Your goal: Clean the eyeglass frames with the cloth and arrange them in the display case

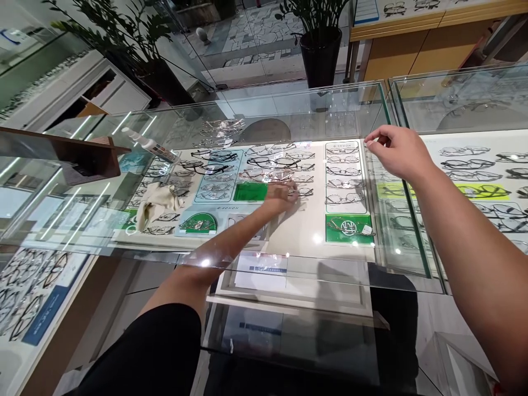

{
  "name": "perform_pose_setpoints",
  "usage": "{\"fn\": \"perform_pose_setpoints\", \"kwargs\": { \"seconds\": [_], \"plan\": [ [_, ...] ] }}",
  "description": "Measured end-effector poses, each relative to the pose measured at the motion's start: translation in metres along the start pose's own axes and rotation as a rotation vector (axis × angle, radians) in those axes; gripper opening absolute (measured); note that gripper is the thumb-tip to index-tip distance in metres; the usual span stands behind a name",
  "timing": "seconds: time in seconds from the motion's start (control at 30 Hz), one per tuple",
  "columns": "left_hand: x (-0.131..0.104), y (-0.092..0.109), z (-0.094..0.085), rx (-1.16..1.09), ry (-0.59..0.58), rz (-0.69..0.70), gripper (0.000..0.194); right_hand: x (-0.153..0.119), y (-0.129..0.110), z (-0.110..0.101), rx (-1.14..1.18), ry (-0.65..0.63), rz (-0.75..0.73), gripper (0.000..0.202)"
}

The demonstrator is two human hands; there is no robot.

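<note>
Just to the right of the left hand, close by its fingers, one pair of eyeglasses, lying on the white display base inside the glass case; cannot tell whether touched or held. On this hand, fingers stretched forward and a little blurred; cannot tell how far open. At its other side, one green panel. Well apart, near the right end of the case, the right hand, with fingers curved inward; cannot tell how wide open, or whether gripping anything. Counted by kind: two hands; five pairs on one white card; one more pair on the green card below; one cream cloth; one white bottle; two potted plants.
</note>
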State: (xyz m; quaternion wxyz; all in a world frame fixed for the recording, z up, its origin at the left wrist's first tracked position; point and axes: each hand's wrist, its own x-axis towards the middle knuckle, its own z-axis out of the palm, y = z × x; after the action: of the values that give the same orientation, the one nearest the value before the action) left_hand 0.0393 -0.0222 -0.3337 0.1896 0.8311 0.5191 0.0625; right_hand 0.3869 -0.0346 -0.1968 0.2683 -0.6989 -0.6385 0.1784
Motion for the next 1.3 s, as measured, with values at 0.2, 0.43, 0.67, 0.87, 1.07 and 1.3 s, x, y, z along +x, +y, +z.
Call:
{"fn": "perform_pose_setpoints", "kwargs": {
  "seconds": [0.2,0.43,0.67,0.87,1.07,1.3],
  "plan": [
    [-0.095,0.05,0.029,0.056,-0.132,0.299,0.017,0.0,0.0,-0.001,-0.017,0.002,-0.008,0.028],
    [-0.186,0.108,0.001,-0.389,-0.647,0.52,0.018,0.003,0.008,0.0,-0.017,-0.005,-0.028,0.028],
    [-0.176,0.15,-0.127,-0.491,-0.649,0.409,0.028,0.003,0.006,-0.003,-0.015,-0.03,-0.022,0.026],
    [-0.075,0.106,-0.223,0.327,0.126,0.198,0.024,0.004,0.009,-0.001,0.011,-0.013,-0.035,0.024],
    [-0.01,0.071,-0.21,0.455,0.032,0.164,0.022,0.003,0.011,-0.002,0.019,-0.037,-0.022,0.027],
    [0.007,0.063,-0.195,0.55,0.0,0.11,0.021,0.004,0.01,0.0,0.026,-0.029,-0.046,0.026]
  ]
}}
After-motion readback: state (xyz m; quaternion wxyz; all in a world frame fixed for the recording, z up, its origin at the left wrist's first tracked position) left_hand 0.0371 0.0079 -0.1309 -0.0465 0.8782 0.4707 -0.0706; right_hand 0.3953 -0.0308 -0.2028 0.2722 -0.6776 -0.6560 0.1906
